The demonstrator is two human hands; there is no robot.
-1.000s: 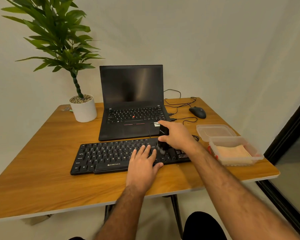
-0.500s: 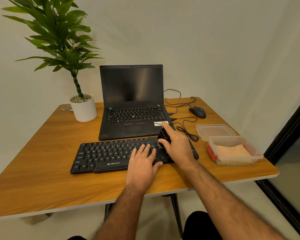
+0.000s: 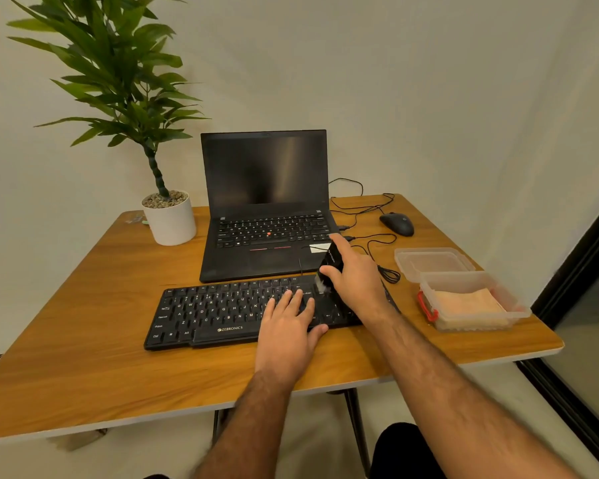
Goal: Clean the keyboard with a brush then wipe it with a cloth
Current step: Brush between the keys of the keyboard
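While the right hand (image 3: 355,281) grips the black brush (image 3: 329,267), bristles down on the right part of the keyboard (image 3: 222,311), brushing is judged to be the step in hand.

Item 1, keyboard: black, lying flat on the worktop (image 3: 83,340) in front of the laptop (image 3: 267,216), its right end hidden under the right hand and forearm.

Item 2, brush: tilted, top leaning away toward the laptop corner, pale bristle tip at the upper key rows. Fingers of the right hand curl round its body, thumb on the near side, forefinger laid along the top.

Item 3, left hand (image 3: 287,333): lying flat on the middle-right keys, fingers straight and slightly spread, holding the keyboard down.

Item 4, cloth (image 3: 467,304): folded, peach-coloured, untouched inside the clear plastic box (image 3: 519,311) at the right edge of the worktop; the box lid (image 3: 433,261) lies just behind it.

Change noted: a second ago the brush stood nearly upright lower on the right-hand keys; it has since travelled toward the far edge of the keyboard and tipped over, and the right hand has shifted left, uncovering more of the coiled cable (image 3: 388,274). Left hand unmoved. Judgement: one stroke across the right block is ending; the left rows look yet to be brushed, and the wiping stage has not begun.

Also present: potted plant (image 3: 168,216), mouse (image 3: 396,223).
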